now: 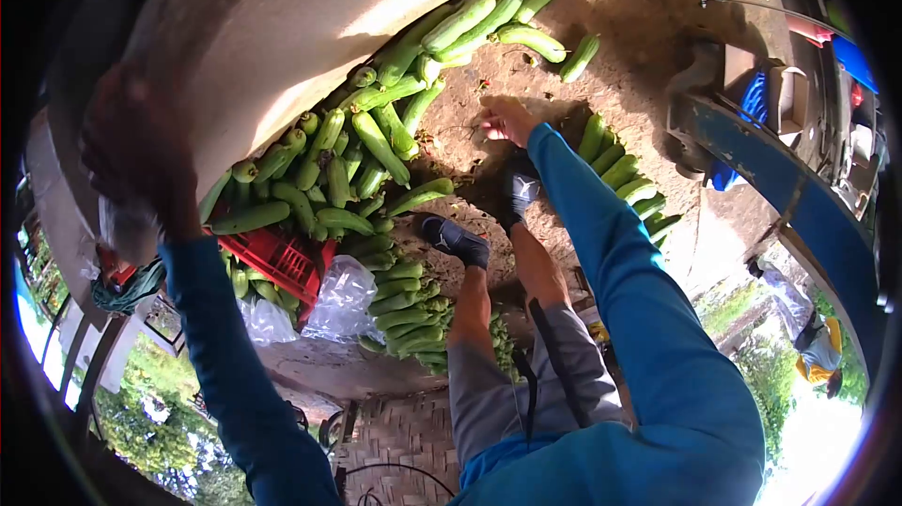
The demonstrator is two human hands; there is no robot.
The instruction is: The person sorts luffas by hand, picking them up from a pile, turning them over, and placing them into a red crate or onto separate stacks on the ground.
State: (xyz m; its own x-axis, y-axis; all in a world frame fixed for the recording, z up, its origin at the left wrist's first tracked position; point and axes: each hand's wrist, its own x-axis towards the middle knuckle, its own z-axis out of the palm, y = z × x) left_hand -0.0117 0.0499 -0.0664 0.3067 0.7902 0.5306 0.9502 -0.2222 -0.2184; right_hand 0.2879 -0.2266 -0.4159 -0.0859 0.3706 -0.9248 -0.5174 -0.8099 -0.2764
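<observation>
My right hand [508, 121] reaches out over the dirt floor, loosely curled with index finger and thumb apart, nothing between them. Beyond it lie long green gourds [460, 23], heaped along the pale wall. At the far left, my left hand [141, 144] is raised in deep shadow and blurred; its fingers are hard to make out. A pale, whitish thing [128, 229] shows right below it, and I cannot tell whether the hand holds it. More gourds [376, 135] pile up between my two hands. A single gourd [580, 58] rests apart, past my right hand.
A red plastic crate [282, 271] and clear plastic bags [343, 299] sit among the gourds at left. Rows of gourds [620, 168] lie beside my right forearm. My shoes [455, 239] are on the floor between the heaps. A blue beam [780, 168] curves along the right.
</observation>
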